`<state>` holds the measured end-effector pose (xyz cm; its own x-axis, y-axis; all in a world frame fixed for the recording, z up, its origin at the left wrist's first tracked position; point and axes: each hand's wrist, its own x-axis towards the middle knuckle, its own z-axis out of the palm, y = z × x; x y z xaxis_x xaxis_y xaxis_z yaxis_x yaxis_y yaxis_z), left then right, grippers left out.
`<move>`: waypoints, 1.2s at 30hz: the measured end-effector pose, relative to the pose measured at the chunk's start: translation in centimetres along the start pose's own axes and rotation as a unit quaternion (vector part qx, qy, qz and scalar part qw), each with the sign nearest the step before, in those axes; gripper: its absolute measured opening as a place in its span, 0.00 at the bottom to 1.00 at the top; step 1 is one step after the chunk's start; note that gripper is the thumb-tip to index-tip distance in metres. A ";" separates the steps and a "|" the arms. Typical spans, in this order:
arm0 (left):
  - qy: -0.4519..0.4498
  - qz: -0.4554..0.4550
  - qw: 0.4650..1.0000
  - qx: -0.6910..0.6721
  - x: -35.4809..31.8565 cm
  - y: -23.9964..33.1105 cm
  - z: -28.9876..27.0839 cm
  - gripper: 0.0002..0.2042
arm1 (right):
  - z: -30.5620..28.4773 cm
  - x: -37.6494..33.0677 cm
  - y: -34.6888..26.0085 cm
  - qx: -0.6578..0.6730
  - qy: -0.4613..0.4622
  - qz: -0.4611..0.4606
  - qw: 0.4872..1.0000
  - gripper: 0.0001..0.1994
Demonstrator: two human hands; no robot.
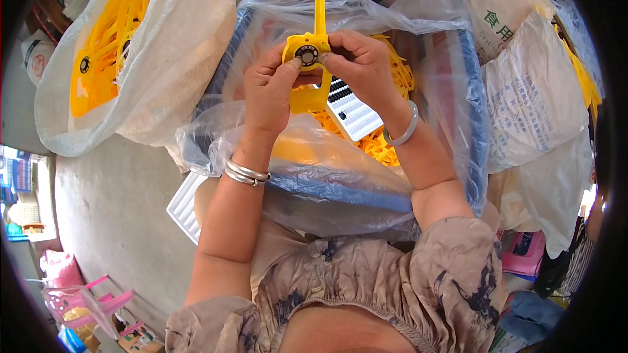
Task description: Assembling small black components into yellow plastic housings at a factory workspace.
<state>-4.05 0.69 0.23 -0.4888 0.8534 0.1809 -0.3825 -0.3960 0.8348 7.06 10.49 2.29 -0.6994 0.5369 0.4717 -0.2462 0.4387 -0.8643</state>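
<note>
Both hands hold one yellow plastic toy part [313, 68] with a long upright stem and a round black-and-white dial on its face. My left hand [269, 91] grips its left side, thumb beside the dial. My right hand [362, 65] pinches it from the right, fingertips at the dial. Under the hands stands a blue crate [340, 193] lined with a clear plastic bag, holding several yellow parts [383, 144] and a white perforated tray [353, 114] with small black pieces.
A big clear sack of yellow parts [124, 46] lies at the upper left on the concrete floor [111, 209]. White woven sacks [533, 104] pile at the right. A white grid tray [184, 206] leans by my left forearm. A pink plastic stool [85, 304] stands at the lower left.
</note>
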 end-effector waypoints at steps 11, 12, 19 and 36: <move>-0.041 0.001 0.994 0.105 -0.2 1.5 -1.1 0.11 | -0.2 0.0 0.4 0.013 -0.049 0.019 0.999 0.07; -0.044 0.000 0.989 0.141 -0.2 1.7 -1.0 0.11 | -0.1 0.0 0.2 -0.009 -0.049 0.019 0.999 0.07; -0.027 0.033 0.961 0.272 -0.6 2.2 -0.7 0.12 | 1.4 -0.3 0.1 -0.152 0.038 -0.025 0.987 0.08; 0.115 -0.061 0.985 0.110 1.5 0.1 -2.5 0.14 | 5.7 15.7 -10.4 -0.407 -0.028 -0.482 0.775 0.05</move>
<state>-6.79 1.06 -0.74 -0.6235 0.7813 -0.0289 -0.2821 -0.1903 0.9403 -5.19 10.23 17.63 -0.4863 -0.3458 0.8025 -0.1839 0.9383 0.2928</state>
